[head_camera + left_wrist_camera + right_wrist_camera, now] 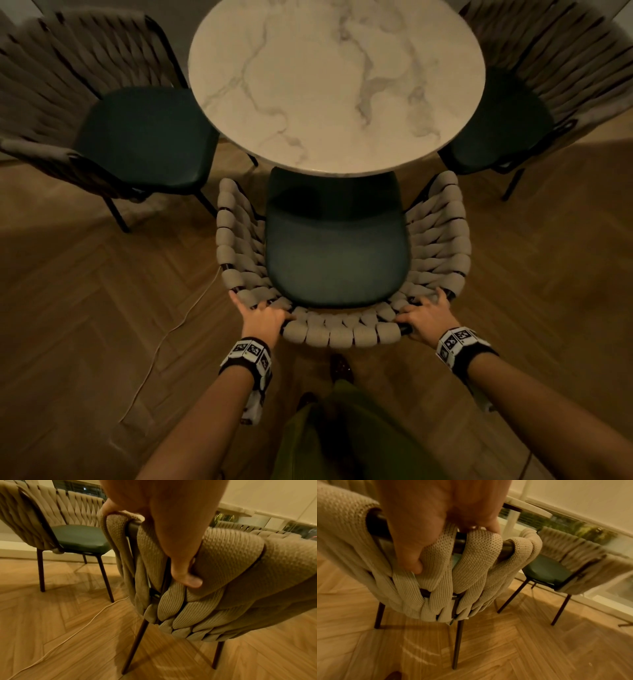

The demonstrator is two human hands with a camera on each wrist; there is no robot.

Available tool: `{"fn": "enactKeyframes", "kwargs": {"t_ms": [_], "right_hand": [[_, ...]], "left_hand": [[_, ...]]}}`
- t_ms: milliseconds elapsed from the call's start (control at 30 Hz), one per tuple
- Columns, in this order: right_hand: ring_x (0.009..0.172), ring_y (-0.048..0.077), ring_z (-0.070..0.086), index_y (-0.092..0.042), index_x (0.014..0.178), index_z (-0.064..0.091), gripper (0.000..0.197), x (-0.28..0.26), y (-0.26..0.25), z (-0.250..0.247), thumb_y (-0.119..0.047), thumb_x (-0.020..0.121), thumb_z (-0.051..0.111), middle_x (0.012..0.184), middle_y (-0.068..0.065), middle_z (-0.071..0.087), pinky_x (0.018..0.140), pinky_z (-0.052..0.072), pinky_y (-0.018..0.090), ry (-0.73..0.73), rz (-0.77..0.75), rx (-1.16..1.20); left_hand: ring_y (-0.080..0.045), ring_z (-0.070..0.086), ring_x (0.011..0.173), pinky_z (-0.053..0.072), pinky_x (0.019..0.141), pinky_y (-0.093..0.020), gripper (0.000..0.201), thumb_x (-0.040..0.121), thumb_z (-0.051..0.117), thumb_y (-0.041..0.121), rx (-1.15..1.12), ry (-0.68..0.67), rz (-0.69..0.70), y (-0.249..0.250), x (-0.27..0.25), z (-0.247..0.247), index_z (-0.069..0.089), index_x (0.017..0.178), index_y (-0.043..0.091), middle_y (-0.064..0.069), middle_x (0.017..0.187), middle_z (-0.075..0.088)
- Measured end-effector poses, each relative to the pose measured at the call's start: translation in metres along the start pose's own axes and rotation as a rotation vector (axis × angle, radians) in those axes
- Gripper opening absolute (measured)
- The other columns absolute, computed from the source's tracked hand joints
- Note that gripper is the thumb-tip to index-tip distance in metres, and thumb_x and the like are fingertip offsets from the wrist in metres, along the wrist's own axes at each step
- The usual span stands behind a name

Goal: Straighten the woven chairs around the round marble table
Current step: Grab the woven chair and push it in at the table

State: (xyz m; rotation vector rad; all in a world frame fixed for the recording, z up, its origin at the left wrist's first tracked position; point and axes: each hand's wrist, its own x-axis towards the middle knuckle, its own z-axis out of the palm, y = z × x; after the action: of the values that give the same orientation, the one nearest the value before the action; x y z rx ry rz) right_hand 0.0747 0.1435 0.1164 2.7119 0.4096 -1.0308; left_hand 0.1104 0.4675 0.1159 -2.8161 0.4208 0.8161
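The round marble table (pixel 335 82) stands ahead of me. A woven chair (pixel 337 240) with a dark green seat is directly below me, its seat front tucked under the table edge. My left hand (pixel 262 317) grips the left part of its beige woven backrest (pixel 231 566), thumb (pixel 185 577) pressed on the outer weave. My right hand (pixel 426 313) grips the right part of the same backrest (pixel 471 561), fingers curled over the dark frame. A second woven chair (pixel 102 113) stands at the table's left, angled. A third woven chair (pixel 541 99) stands at the right.
Herringbone wood floor (pixel 102 325) lies all around. A thin pale cable (pixel 161 346) trails across the floor left of the near chair, also seen as a cable (pixel 72 632) in the left wrist view. My foot (pixel 340 368) stands just behind the chair. A window and wall (pixel 573 524) lie beyond.
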Motion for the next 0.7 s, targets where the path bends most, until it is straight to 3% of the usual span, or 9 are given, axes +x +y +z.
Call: {"fn": "enactKeyframes", "kwargs": {"t_ms": [133,267,367,467,600,700], "right_hand": [[0.129,0.026,0.042,-0.043,0.13,0.044,0.043,0.002,0.002,0.001,-0.037,0.089,0.055,0.136,-0.008,0.052,0.107,0.014,0.067,-0.004,-0.021,-0.014],[0.12,0.028,0.051,-0.035,0.135,0.038,0.052,0.006,-0.007,-0.028,-0.029,0.087,0.058,0.131,0.004,0.055,0.102,0.037,0.05,-0.135,-0.141,0.034],[0.112,0.026,0.059,-0.033,0.132,0.04,0.065,0.016,-0.026,-0.07,-0.032,0.075,0.071,0.122,0.004,0.061,0.094,0.047,0.041,-0.199,-0.301,0.081],[0.107,0.027,0.059,-0.035,0.132,0.038,0.074,0.034,-0.059,-0.116,-0.042,0.069,0.076,0.12,0.005,0.062,0.088,0.048,0.04,-0.216,-0.407,0.115],[0.111,0.028,0.057,-0.03,0.133,0.037,0.062,0.068,-0.114,-0.185,-0.042,0.081,0.067,0.123,0.008,0.06,0.09,0.047,0.041,-0.082,-0.553,0.075],[0.109,0.028,0.058,-0.026,0.134,0.039,0.055,0.099,-0.16,-0.239,-0.039,0.086,0.062,0.121,0.008,0.062,0.09,0.049,0.041,-0.033,-0.635,0.06]], "left_hand": [[-0.023,0.038,0.134,-0.005,0.097,-0.085,0.036,0.097,0.046,0.03,0.0,-0.028,0.012,-0.002,0.005,0.006,0.05,0.124,0.052,0.006,0.133,0.057],[-0.023,0.035,0.133,0.001,0.098,-0.085,0.041,0.088,0.058,0.03,-0.04,-0.048,0.049,-0.009,0.01,0.006,0.051,0.127,0.043,0.005,0.134,0.055],[-0.025,0.027,0.138,0.016,0.108,-0.07,0.072,0.074,0.073,0.041,-0.095,-0.024,0.091,-0.034,0.004,-0.006,0.04,0.138,0.036,0.002,0.148,0.037],[-0.027,0.019,0.144,0.023,0.111,-0.059,0.089,0.073,0.077,0.036,-0.143,0.026,0.051,-0.074,-0.008,-0.019,0.026,0.146,0.031,-0.005,0.157,0.022],[-0.025,0.029,0.139,0.035,0.104,-0.05,0.084,0.078,0.073,0.027,-0.247,0.152,-0.082,-0.138,-0.017,-0.028,0.023,0.146,0.03,-0.003,0.153,0.032],[-0.022,0.036,0.135,0.037,0.101,-0.043,0.075,0.081,0.067,0.016,-0.374,0.286,-0.195,-0.19,-0.017,-0.037,0.029,0.144,0.029,0.0,0.146,0.042]]}}
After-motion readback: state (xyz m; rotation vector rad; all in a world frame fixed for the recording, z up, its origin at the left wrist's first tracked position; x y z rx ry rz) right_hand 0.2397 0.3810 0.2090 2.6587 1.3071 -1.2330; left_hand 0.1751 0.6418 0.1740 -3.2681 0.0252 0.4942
